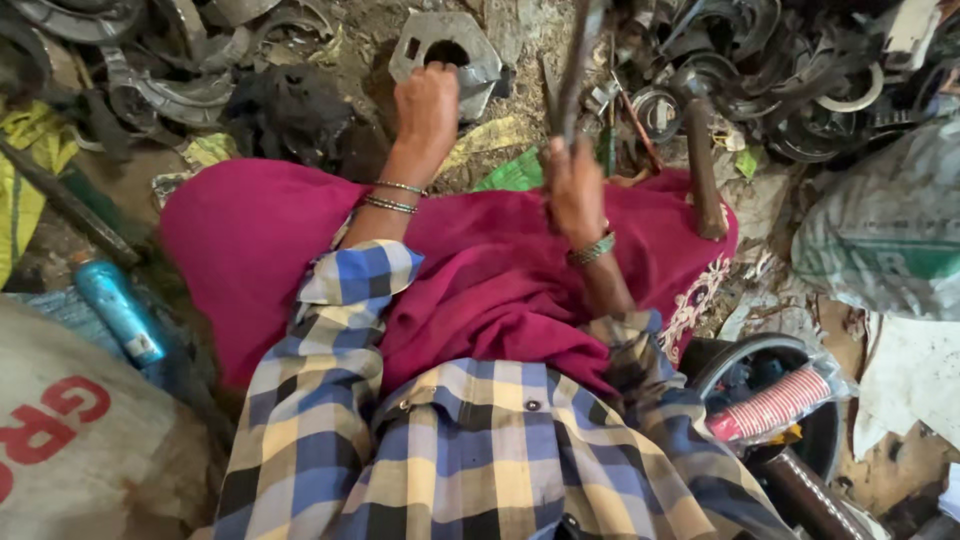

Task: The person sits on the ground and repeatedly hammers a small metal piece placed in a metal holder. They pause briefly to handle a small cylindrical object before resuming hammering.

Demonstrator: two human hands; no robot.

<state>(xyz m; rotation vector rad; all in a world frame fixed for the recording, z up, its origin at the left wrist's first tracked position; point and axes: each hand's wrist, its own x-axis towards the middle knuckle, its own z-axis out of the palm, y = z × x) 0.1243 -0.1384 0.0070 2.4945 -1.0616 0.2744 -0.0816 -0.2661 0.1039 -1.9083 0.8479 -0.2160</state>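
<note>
Checked shirt [480, 450] is filling the foreground; left hand [428, 105] is gripping the plate [445, 50] just ahead, fingers curled on its edge, while right hand [575, 190] is clamping an upright rod [572, 70].

blue bottle [118, 310] left; printed sacks [80, 450] [885, 240] both sides.

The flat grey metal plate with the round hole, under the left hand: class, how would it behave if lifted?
The metal plate looks thick and rigid, so probably stiff and heavy for its size. The left hand rests on its lower edge. Flat-sided, it seems unlikely to roll.
</note>
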